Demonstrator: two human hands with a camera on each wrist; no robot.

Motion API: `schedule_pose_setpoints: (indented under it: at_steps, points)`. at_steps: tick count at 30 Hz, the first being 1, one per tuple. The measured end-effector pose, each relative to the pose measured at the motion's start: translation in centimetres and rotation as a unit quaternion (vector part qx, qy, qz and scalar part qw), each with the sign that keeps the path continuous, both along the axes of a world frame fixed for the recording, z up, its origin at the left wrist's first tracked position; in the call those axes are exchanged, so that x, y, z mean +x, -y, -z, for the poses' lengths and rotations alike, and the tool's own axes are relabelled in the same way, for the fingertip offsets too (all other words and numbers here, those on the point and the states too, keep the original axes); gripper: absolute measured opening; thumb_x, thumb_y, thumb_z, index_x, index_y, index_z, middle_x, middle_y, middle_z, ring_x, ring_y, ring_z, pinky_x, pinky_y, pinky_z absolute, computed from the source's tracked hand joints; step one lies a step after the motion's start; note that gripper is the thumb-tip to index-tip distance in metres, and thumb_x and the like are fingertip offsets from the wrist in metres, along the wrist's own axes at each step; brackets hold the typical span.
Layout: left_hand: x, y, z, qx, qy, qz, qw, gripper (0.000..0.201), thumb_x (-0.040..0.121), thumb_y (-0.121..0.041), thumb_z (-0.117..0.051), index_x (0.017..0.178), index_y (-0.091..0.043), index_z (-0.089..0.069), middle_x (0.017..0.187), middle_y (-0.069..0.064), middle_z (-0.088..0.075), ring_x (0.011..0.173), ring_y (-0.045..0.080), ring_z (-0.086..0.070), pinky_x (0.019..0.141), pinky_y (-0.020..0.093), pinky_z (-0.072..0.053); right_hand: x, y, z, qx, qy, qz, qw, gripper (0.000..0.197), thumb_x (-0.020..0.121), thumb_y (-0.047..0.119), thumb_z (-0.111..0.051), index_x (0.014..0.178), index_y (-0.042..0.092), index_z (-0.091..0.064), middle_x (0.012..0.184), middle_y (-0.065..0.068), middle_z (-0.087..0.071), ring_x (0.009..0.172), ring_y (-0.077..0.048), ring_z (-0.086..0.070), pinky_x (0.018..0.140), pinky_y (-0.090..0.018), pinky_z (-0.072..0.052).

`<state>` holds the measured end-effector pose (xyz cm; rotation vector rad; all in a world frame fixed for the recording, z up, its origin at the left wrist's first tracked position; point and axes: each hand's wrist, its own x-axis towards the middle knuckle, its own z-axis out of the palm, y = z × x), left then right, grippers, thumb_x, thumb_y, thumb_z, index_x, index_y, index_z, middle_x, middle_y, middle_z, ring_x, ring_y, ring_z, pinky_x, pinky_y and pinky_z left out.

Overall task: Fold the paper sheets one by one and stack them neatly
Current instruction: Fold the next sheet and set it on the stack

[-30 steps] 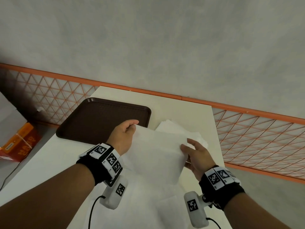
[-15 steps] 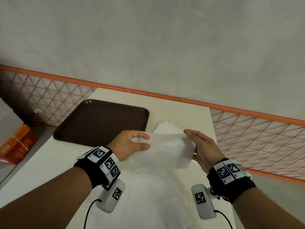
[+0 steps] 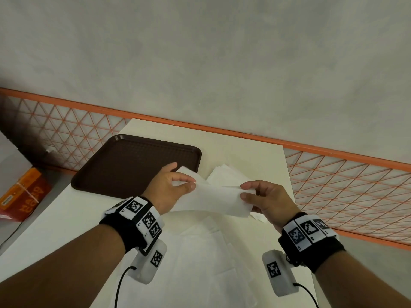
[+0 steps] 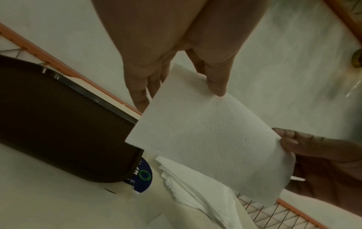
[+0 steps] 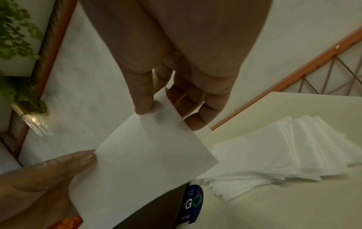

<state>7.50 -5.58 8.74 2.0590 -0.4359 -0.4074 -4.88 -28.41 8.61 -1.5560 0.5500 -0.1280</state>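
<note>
A white embossed paper sheet point(image 3: 213, 197) point(image 4: 205, 139) point(image 5: 149, 156), folded over, hangs in the air above the table between both hands. My left hand point(image 3: 171, 187) point(image 4: 176, 86) pinches its left end between thumb and fingers. My right hand point(image 3: 255, 194) point(image 5: 166, 108) pinches the right end. A fanned pile of folded white sheets point(image 3: 226, 174) point(image 5: 274, 151) point(image 4: 195, 190) lies on the table just behind the held sheet. More flat white sheets point(image 3: 200, 263) lie spread on the table under my wrists.
A dark brown tray point(image 3: 133, 163) point(image 4: 58, 124) sits on the cream table point(image 3: 244, 152) at the left rear, with a blue round sticker point(image 5: 194, 203) by its corner. An orange lattice fence point(image 3: 344, 185) borders the table's far and right sides. An orange box point(image 3: 22, 194) stands on the floor at left.
The sheet went from a wide open span to a narrower folded strip. Both hands rose and shifted, and the right hand moved up and to the right while pinching its end.
</note>
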Motion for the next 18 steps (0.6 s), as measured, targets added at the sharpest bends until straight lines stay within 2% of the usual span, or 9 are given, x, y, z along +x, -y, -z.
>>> schedule_pose_setpoints:
  at_steps: [2,5,7,8,10,12,13,15,18]
  points:
    - [0.0,0.1,-0.2,0.017,0.028,0.000,0.999,0.009,0.084,-0.028,-0.072,0.092,-0.031,-0.074,0.158,-0.011,-0.016,0.146,0.013,-0.015,0.118,0.039,-0.017,0.1,0.2,0.1,-0.036,-0.002,-0.003,0.999,0.016,0.081,-0.001,-0.072,0.082,0.016,-0.072,0.081,-0.005,-0.067,0.076,-0.024,-0.060,0.081,-0.045,-0.055]
    - [-0.5,0.5,-0.9,0.053,0.124,0.039,0.990,0.008,0.085,-0.032,-0.069,0.092,-0.032,-0.074,0.159,-0.014,-0.012,0.148,0.010,-0.002,0.121,0.044,-0.008,0.0,0.5,0.4,-0.174,-0.045,-0.020,0.984,0.015,0.080,0.019,-0.076,0.092,0.024,-0.070,0.091,-0.003,-0.065,0.069,-0.012,-0.058,0.063,-0.021,-0.048]
    - [-0.8,1.1,-1.3,0.095,0.196,0.097,0.971,0.012,0.088,-0.036,-0.065,0.095,-0.032,-0.074,0.156,-0.014,-0.023,0.147,0.010,-0.003,0.120,0.049,-0.003,-0.2,0.4,0.5,-0.306,-0.069,-0.027,0.949,0.029,0.077,0.032,-0.078,0.103,0.030,-0.066,0.108,0.006,-0.060,0.087,-0.007,-0.057,0.076,-0.018,-0.042]
    - [-0.9,1.4,-1.4,0.113,0.220,0.128,0.961,0.014,0.089,-0.037,-0.063,0.097,-0.032,-0.074,0.151,-0.014,-0.034,0.146,0.010,-0.010,0.120,0.049,-0.003,-0.2,0.2,0.4,-0.354,-0.055,-0.039,0.933,0.036,0.076,0.034,-0.079,0.108,0.031,-0.064,0.114,0.010,-0.055,0.098,-0.006,-0.053,0.085,-0.019,-0.039]
    - [-1.3,2.1,-1.5,0.116,0.243,0.177,0.947,0.017,0.091,-0.036,-0.060,0.100,-0.030,-0.073,0.130,-0.014,-0.057,0.132,0.008,-0.039,0.117,0.047,-0.017,0.1,-0.6,0.1,-0.398,-0.007,-0.094,0.913,0.044,0.075,0.035,-0.079,0.115,0.030,-0.062,0.125,0.011,-0.051,0.113,-0.006,-0.048,0.098,-0.022,-0.036]
    - [-1.7,2.7,-1.3,0.089,0.242,0.201,0.945,0.019,0.092,-0.033,-0.060,0.103,-0.024,-0.073,0.107,-0.010,-0.070,0.104,0.007,-0.059,0.102,0.040,-0.043,0.6,-1.6,0.1,-0.432,0.008,-0.150,0.889,0.044,0.077,0.039,-0.076,0.118,0.033,-0.061,0.137,0.010,-0.048,0.128,-0.009,-0.042,0.110,-0.030,-0.033]
    - [-1.9,2.9,-1.3,0.083,0.235,0.205,0.946,0.020,0.093,-0.031,-0.060,0.105,-0.022,-0.073,0.103,-0.008,-0.071,0.097,0.008,-0.062,0.094,0.037,-0.049,0.8,-1.9,0.1,-0.452,0.007,-0.166,0.876,0.041,0.079,0.041,-0.074,0.118,0.034,-0.062,0.141,0.009,-0.046,0.133,-0.010,-0.038,0.112,-0.033,-0.031]
    - [-2.0,2.9,-1.4,0.083,0.231,0.207,0.947,0.022,0.093,-0.031,-0.059,0.108,-0.020,-0.072,0.101,-0.005,-0.072,0.093,0.009,-0.064,0.089,0.034,-0.052,1.0,-2.1,0.1,-0.475,0.019,-0.184,0.861,0.032,0.083,0.038,-0.071,0.115,0.034,-0.065,0.142,0.009,-0.047,0.137,-0.013,-0.035,0.113,-0.036,-0.030]
    - [-1.5,2.3,-1.4,0.080,0.243,0.204,0.945,0.021,0.092,-0.029,-0.061,0.107,-0.019,-0.073,0.099,-0.005,-0.073,0.091,0.009,-0.065,0.086,0.033,-0.053,0.8,-1.8,-0.2,-0.408,0.025,-0.206,0.889,0.018,0.091,0.026,-0.064,0.108,0.031,-0.066,0.125,0.017,-0.057,0.123,-0.005,-0.049,0.106,-0.023,-0.036]
